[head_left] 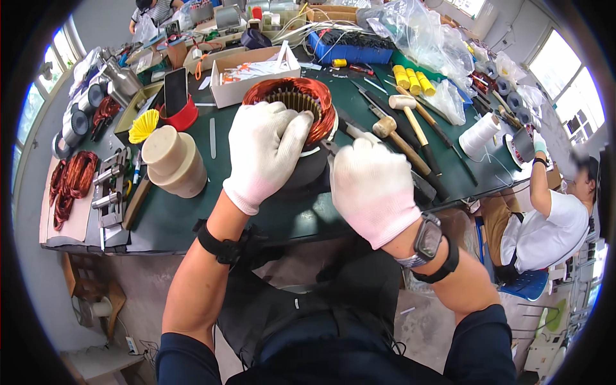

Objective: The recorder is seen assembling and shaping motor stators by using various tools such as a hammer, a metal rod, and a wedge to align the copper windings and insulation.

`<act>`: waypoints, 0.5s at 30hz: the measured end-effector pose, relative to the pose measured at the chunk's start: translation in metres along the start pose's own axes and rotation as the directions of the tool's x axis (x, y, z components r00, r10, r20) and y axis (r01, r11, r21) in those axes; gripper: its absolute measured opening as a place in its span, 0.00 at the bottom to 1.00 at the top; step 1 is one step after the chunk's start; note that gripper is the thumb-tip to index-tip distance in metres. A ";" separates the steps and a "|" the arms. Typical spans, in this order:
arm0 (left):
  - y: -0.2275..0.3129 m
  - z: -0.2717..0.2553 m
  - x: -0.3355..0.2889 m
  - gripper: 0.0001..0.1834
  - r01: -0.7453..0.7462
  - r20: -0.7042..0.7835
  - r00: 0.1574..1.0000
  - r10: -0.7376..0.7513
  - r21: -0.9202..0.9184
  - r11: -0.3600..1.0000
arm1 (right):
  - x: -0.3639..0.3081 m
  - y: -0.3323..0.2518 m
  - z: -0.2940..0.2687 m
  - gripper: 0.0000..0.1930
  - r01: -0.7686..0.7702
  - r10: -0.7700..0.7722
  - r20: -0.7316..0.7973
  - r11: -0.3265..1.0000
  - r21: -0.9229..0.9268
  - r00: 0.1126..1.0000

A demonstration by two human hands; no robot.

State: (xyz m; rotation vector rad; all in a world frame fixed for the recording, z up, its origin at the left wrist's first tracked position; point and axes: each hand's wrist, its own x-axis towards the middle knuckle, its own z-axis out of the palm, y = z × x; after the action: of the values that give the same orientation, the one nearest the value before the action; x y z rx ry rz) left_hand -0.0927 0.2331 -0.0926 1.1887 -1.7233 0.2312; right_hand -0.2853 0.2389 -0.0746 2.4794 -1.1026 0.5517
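A motor stator [324,102] with a thick ring of copper windings stands near the table's front edge, its toothed bore facing up. My left hand [266,151], in a white glove, is closed over the near left side of its rim, fingers curled toward the bore. Just right of the stator, my gloved right hand [373,183] is closed in a fist. From it a small metal tool tip [330,147] pokes out toward the windings; the rest of this tool is hidden in my palm, so its kind is unclear. A white strip [309,152] shows at the stator's near edge.
Mallets [410,119] and long-handled tools lie to the right, before a white thread spool [480,135]. Left are stacked beige cylinders [172,160], a metal fixture [110,189] and copper coils [80,179]. Behind stands a white box [234,93]. A co-worker [545,224] sits at right.
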 end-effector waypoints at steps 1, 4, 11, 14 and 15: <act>-0.001 0.001 0.000 0.14 0.007 0.003 1.000 -0.007 -0.004 1.000 | 0.006 -0.001 -0.011 0.06 0.020 -0.020 0.031 1.000 -0.003 0.999; -0.005 0.002 0.006 0.15 0.060 0.005 0.998 -0.059 -0.053 0.997 | 0.043 0.010 -0.035 0.09 0.122 -0.128 0.178 0.992 0.042 0.976; -0.008 -0.009 0.001 0.15 0.107 0.063 0.993 -0.100 -0.113 0.988 | 0.016 0.030 -0.017 0.16 0.045 -0.079 0.177 0.982 0.185 0.981; -0.009 -0.008 0.003 0.13 0.112 0.133 0.987 -0.094 -0.140 0.984 | -0.002 0.016 -0.014 0.15 -0.051 0.022 0.175 0.985 0.163 0.984; -0.008 -0.007 0.004 0.13 0.109 0.137 0.986 -0.090 -0.142 0.984 | -0.004 0.016 -0.012 0.12 -0.027 0.015 0.092 0.991 0.128 0.996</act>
State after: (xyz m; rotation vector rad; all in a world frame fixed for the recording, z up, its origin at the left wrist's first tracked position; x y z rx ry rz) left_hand -0.0826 0.2311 -0.0888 1.1971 -1.7548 -0.0372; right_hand -0.3022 0.2375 -0.0642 2.6305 -1.1622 0.5376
